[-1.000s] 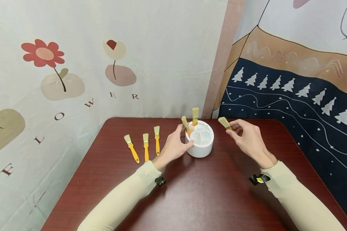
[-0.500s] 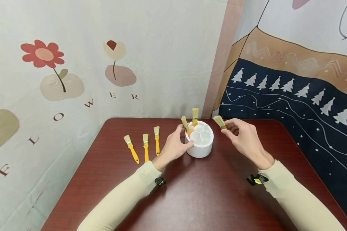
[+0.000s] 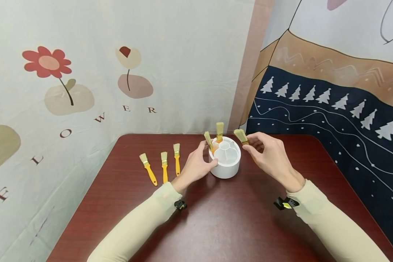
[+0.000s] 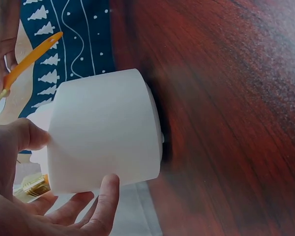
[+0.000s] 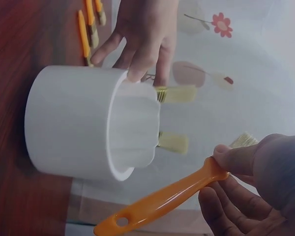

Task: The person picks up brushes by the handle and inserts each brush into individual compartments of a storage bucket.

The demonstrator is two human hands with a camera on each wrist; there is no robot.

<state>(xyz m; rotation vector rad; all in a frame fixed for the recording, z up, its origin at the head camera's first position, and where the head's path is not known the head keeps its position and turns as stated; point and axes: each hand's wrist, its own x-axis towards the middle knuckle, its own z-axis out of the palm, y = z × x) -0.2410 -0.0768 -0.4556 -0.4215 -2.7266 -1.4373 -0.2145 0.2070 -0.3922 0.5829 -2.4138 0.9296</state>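
A white round organizer (image 3: 225, 170) with inner compartments stands on the table. My left hand (image 3: 197, 165) holds its left side, thumb at the front rim and fingers curved around the wall. Two paintbrushes stand bristles up in it: one at the back (image 3: 219, 133), the other leaning at the left (image 3: 208, 140). Just right of the organizer, my right hand (image 3: 269, 153) pinches a third paintbrush (image 3: 241, 137) near the base of its bristles. In the right wrist view its orange handle (image 5: 162, 199) slants downward, outside the organizer, bristles partly behind the thumb.
To the left of my left hand lie three more brushes with yellow handles: an outer brush (image 3: 148, 169), a middle brush (image 3: 164, 165) and an inner brush (image 3: 177, 159). The dark red table (image 3: 216, 225) backs onto a printed cloth (image 3: 190, 65).
My right hand has moved left with its paintbrush, from well to the right of the organizer to close beside it. My left hand keeps its hold and the organizer stays in place.
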